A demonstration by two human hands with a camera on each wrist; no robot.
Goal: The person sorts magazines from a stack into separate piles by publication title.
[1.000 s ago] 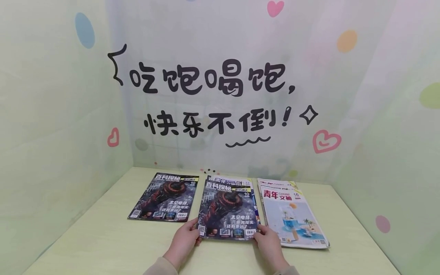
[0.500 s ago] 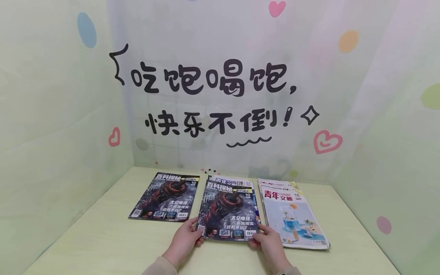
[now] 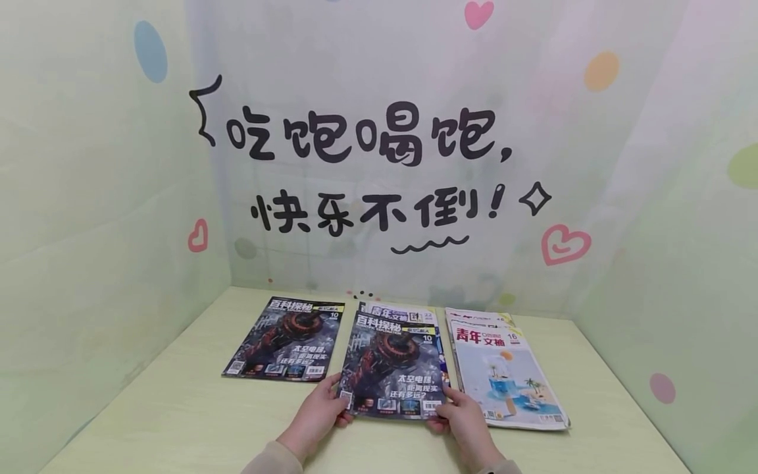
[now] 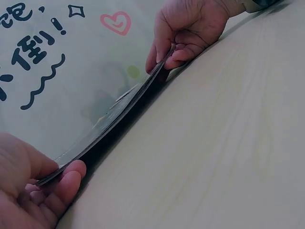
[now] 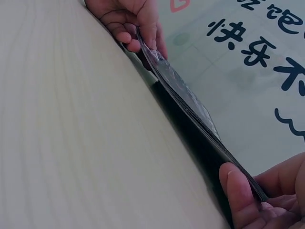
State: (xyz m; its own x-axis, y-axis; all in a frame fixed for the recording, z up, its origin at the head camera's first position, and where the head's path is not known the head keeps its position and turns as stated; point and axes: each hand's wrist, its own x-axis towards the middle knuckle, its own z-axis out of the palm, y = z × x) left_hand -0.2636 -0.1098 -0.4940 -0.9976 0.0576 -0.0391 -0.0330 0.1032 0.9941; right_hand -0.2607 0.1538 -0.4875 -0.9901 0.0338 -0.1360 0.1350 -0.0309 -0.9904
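Observation:
In the head view both hands grip a dark magazine [image 3: 391,365] with a red machine on its cover. My left hand [image 3: 316,409] pinches the near left corner, thumb on top and fingers below. At the near right corner my right hand [image 3: 464,418] does likewise. Both wrist views show the magazine's edge [image 4: 107,126] bowed and raised above the table, with a dark shadow beneath. It overlaps a lighter magazine [image 3: 391,313], whose top strip shows behind it. The rest of that lighter one is hidden.
A second magazine with the same dark cover [image 3: 287,339] lies to the left. On the right is a stack of magazines topped by one with a beach picture [image 3: 506,378]. A printed curtain [image 3: 379,263] stands behind the table [image 3: 160,408].
The near edge of the gripped magazine has come slightly toward me and up, both hands staying at its corners. The other magazines lie as before.

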